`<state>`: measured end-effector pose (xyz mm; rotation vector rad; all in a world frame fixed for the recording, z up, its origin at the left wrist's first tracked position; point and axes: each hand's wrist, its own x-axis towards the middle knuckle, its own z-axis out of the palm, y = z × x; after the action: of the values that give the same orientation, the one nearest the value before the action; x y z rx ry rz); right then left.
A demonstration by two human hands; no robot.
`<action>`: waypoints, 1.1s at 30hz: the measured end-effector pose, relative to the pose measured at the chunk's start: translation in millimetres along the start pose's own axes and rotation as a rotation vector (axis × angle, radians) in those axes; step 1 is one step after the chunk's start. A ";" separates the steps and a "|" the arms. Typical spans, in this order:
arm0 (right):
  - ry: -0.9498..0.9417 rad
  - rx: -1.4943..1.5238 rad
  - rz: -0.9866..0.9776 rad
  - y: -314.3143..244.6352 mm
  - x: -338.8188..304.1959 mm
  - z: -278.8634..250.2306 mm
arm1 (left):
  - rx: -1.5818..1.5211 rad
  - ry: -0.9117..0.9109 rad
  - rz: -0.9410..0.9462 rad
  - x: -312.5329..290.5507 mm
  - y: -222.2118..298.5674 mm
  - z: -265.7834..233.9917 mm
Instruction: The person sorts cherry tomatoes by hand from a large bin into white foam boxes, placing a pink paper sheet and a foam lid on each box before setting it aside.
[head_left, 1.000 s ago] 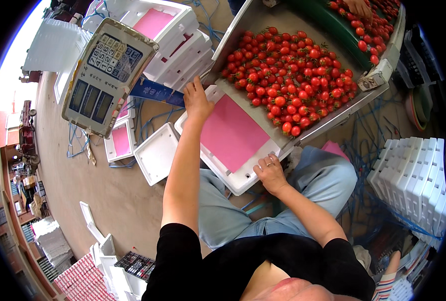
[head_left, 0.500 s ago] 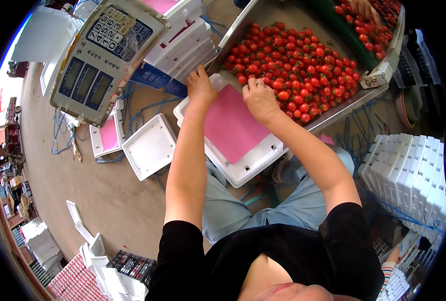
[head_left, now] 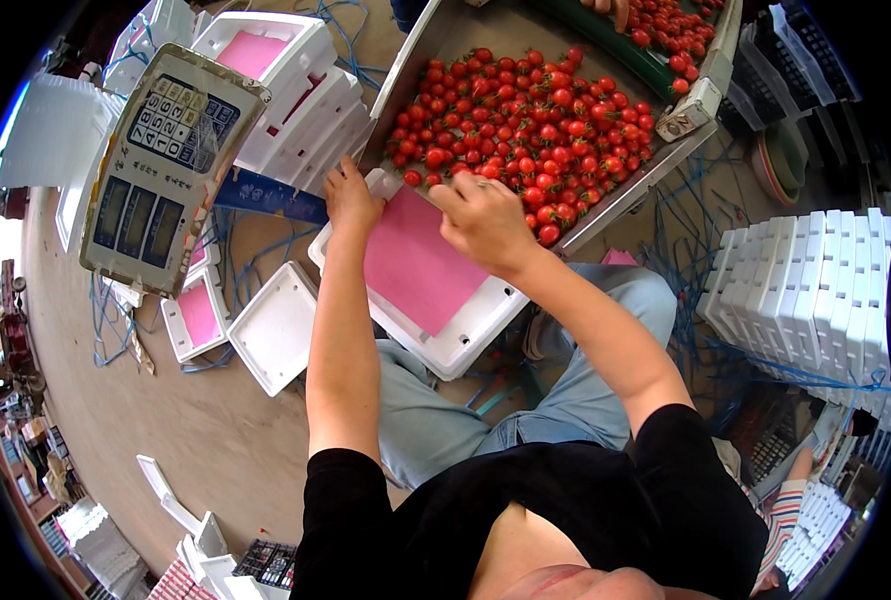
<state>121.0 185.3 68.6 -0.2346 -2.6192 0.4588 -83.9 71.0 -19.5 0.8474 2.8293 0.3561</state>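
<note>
A white foam box (head_left: 485,318) sits at my knees, with a pink sheet (head_left: 420,265) lying flat over it. My left hand (head_left: 353,203) is at its far left corner, fingers bent over the rim. Above the sheet's right part is my right hand (head_left: 485,222), closed with the fingers drawn in; whatever is in them is hidden. Just beyond that hand, many small red tomatoes (head_left: 525,125), some with green stems, lie loose in a wide metal tray (head_left: 605,215).
A scale's display panel (head_left: 165,165) rises at the left, by stacked foam boxes (head_left: 305,125). An empty white box (head_left: 273,325) lies on the floor. Stacked white boxes (head_left: 795,300) stand right, near blue straps (head_left: 665,240). Another person's hand (head_left: 610,8) is beyond the green divider (head_left: 615,45).
The whole view has shifted, so most things sit further left. My right hand has come up off the tomatoes' near edge, its fingers closing in. My left hand stays at the box's corner.
</note>
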 end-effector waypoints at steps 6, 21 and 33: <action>0.453 0.598 0.730 67.2 -110.7 -112.7 | 0.058 0.139 0.060 3.2 -15.5 12.2; 0.017 -0.175 0.142 106.3 -60.5 -158.2 | 0.046 0.207 0.104 2.8 -18.5 6.7; -0.568 -0.484 0.523 77.2 -20.1 -62.2 | -0.041 0.038 0.018 1.9 -1.9 -1.0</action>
<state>174.7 269.6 84.5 -1.1070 -3.1820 0.0330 -86.7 70.3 -19.3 0.8672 2.8405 0.4358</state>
